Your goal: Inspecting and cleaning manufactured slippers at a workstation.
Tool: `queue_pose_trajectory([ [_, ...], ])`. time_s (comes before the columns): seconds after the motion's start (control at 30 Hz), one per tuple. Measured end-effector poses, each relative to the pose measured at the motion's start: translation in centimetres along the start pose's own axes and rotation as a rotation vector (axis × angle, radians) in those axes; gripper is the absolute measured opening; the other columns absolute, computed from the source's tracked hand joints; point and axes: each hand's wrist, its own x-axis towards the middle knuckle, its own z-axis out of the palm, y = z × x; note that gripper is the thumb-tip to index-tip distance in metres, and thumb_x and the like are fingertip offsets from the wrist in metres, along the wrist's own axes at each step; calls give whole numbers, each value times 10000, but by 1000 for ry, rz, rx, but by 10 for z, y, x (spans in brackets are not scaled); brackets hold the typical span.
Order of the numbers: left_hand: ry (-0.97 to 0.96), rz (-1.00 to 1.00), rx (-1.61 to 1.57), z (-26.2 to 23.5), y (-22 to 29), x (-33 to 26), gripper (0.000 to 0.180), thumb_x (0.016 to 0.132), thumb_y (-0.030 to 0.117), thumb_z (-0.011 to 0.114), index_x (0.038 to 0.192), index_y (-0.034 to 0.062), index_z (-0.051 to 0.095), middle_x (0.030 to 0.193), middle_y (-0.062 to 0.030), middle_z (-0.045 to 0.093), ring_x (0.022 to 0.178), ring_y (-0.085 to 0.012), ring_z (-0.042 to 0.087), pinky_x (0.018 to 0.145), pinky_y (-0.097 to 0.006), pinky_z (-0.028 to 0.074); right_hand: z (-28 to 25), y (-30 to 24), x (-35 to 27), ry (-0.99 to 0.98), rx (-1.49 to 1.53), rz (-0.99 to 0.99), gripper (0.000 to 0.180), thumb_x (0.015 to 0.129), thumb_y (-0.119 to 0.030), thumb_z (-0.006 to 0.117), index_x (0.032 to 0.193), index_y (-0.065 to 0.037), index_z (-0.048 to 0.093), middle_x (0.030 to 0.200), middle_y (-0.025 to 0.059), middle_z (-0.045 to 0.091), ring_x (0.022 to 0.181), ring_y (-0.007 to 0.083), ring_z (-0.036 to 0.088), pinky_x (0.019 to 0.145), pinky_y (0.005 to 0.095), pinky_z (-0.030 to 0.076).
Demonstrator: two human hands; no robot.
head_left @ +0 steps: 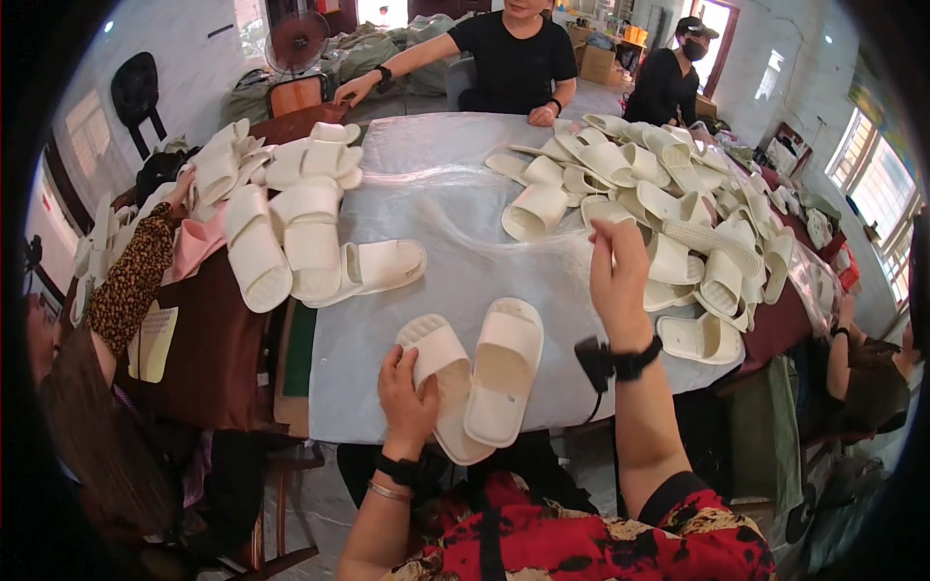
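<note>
Two cream slide slippers lie side by side at the table's near edge. My left hand [407, 392] grips the left slipper [441, 363] at its side. The right slipper [506, 373] rests against it, untouched. My right hand [618, 271] is raised over the table, its fingers reaching into the big heap of cream slippers [668, 194] on the right; whether it holds one I cannot tell. A black band with a small device sits on that wrist.
A grey plastic sheet [436, 203] covers the table. More slippers [291, 213] are stacked at the left, beside a person in a leopard-print sleeve [131, 281]. Two people in black sit at the far end. Another person sits at the right edge.
</note>
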Motion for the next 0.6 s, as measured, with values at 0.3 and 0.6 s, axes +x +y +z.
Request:
queue_pose_trajectory([
  [0.3,-71,-30,-52,-10,-3,-12,556,713,164,680,1220,1,524,1318,-267,432,1204,-438,424,1014,-483,357,7,-106,-101,-474,307,-149,292,698,34,643,988,3,624,884,133,606,840,316,597,738,390,502],
  [0.6,-346,-767,-1266,-47,55,-2,242,958,100,530,1174,0,578,1018,-98,665,885,-160,639,786,-282,511,3,-104,-136,-801,353,-278,295,661,-56,628,951,-1,628,833,82,588,783,257,577,687,358,504],
])
